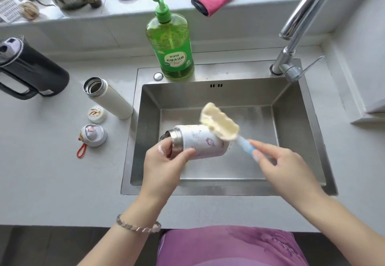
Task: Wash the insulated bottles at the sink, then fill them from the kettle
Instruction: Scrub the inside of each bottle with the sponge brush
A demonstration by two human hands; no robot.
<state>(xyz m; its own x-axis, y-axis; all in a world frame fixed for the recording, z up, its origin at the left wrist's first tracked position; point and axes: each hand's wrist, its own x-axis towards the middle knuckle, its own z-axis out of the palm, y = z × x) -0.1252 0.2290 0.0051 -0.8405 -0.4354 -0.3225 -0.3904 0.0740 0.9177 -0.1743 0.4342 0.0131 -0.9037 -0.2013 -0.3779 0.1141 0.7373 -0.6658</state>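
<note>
Head view: over the sink (pixel 291 103), the left hand (pixel 164 161) grips the patterned bottle (pixel 200 143) by its open mouth while the right hand (pixel 279 161) pinches the sponge brush (pixel 220 124) (foam head outside, over its body); aiming the mouth at the brush should ease entry.

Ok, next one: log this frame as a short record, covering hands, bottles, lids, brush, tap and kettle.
left hand: grips the patterned bottle near its open mouth, held sideways over the sink
right hand: pinches the sponge brush by its blue handle; sponge head outside the bottle
white bottle: uncapped, standing on the counter left of the sink
lids: two, on the counter beside it
tap: no water visible
kettle: black, on the counter far left
</note>
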